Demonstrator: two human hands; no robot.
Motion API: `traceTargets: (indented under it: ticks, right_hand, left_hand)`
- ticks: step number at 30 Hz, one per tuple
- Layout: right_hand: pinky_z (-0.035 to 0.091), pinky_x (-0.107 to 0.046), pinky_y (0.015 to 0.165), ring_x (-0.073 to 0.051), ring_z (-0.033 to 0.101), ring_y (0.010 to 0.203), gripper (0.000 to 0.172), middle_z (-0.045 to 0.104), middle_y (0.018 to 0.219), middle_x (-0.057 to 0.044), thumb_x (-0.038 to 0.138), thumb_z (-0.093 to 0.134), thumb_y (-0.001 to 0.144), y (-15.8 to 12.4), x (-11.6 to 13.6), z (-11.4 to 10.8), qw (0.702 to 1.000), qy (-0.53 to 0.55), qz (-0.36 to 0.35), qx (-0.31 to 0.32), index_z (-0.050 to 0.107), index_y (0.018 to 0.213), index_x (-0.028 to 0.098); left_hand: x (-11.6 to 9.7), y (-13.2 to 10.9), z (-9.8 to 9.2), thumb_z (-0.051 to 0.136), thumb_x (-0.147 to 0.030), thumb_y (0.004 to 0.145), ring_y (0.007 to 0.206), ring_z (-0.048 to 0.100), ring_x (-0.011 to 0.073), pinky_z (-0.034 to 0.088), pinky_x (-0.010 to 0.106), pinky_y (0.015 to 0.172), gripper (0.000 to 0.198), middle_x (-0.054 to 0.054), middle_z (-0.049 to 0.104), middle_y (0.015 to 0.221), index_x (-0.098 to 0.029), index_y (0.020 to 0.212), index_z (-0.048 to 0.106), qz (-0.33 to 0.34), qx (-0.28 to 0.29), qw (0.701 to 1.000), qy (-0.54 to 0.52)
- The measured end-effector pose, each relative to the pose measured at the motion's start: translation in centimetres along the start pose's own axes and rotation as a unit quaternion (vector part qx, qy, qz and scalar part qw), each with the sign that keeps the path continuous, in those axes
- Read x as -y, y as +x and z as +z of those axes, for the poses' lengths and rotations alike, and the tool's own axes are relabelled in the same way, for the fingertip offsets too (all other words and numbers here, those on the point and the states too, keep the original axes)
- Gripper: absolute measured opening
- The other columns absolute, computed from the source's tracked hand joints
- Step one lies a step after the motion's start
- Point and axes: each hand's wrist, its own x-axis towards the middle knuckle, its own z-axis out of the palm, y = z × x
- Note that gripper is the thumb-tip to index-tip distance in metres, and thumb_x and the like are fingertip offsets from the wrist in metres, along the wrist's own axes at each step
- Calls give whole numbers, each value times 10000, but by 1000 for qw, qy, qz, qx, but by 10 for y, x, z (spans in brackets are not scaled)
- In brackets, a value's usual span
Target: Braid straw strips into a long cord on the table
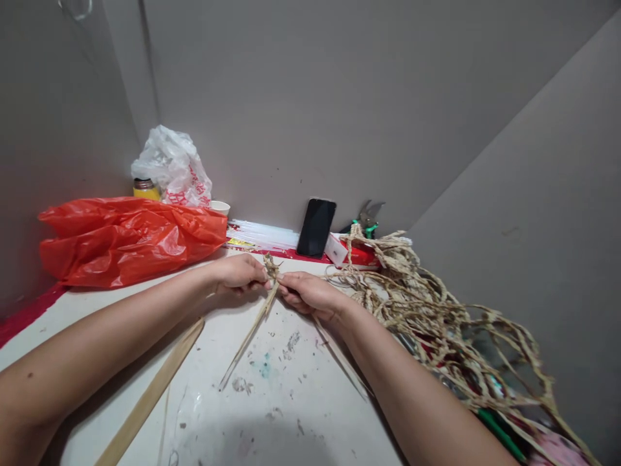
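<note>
Above the middle of the white board, my left hand (241,274) and my right hand (306,291) meet, fingertips pinched on a small bundle of dried straw-like strips (272,266). Its top is frayed and brownish. From it a narrow pale strip (246,340) slants down toward the board. Another thin pale strip (339,355) runs beneath my right wrist; I cannot tell whether it joins the bundle. A wide flat tan strip (150,395) lies below my left forearm. My fingers cover part of the bundle.
Tangled braided straw cord (427,310) heaps at the right. Behind stand a leaning phone (317,226), green-handled pruning shears (369,220) and clear glue-stick-like rods (264,235). At the left are a red plastic bag (130,243), a white bag (169,162), a yellow jar (145,189) and a paper cup (220,207).
</note>
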Motion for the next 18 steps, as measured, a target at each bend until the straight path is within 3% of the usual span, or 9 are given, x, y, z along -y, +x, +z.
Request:
traceTargets:
  ticks: [5,9,13,18]
  right_hand:
    - [77,-160,311,-38,131,350,333,292,426,106,454,490,834,1,0,-1,1000,3,17,7,403,640,198]
    - [62,-163,306,-38,124,345,350,280,414,107,471,499,829,2,-1,-2,1000,1,24,18,395,631,201]
    - [58,-161,314,-32,127,348,348,294,426,104,471,526,808,1,-1,-2,999,1,26,22,397,635,198]
    - [56,-162,323,-31,131,354,335,306,433,102,463,530,806,2,-3,-2,999,11,24,30,412,648,192]
  left_hand:
    - [1,-15,-12,575,-295,705,406,406,72,316,192,400,162,-28,507,524,-135,717,599,-47,1,993,105]
    - [0,-40,-25,540,-265,708,445,477,100,363,207,437,124,-2,560,547,-149,667,555,-73,-44,977,194]
    - [2,-74,-31,519,-307,714,416,475,120,347,230,436,195,2,552,501,-177,573,488,-71,-96,952,283]
    - [27,-109,-18,609,-326,626,431,369,99,236,232,432,216,-32,463,457,-185,506,498,-34,-119,916,382]
